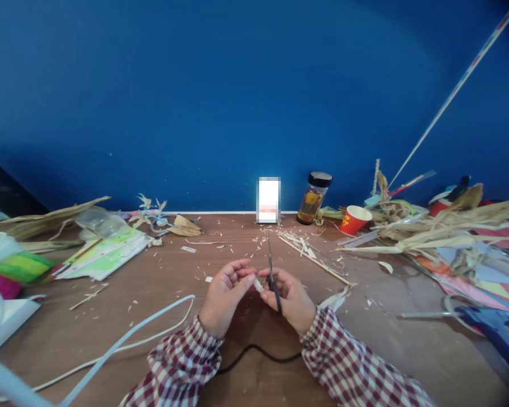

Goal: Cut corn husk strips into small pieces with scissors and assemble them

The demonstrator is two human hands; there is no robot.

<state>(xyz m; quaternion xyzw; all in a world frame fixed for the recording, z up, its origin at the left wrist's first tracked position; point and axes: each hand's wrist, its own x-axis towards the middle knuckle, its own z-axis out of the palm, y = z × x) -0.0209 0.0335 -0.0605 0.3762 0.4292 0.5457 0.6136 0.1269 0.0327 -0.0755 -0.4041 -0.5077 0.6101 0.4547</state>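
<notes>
My left hand is closed in a pinch on a small pale strip, perhaps a bit of corn husk. Black-handled scissors hang in my right hand, with the blades pointing away toward the wall. The right thumb and fingers are close to the strip's other end; whether they also touch it is hard to make out. Between and beyond both hands, pale cut scraps lie scattered over the brown table.
Thin pale sticks lie beyond my right hand. Farther back stand a jar with a black lid and a red paper cup. Dried husks and a blue glue gun are at right. White cable crosses the left side.
</notes>
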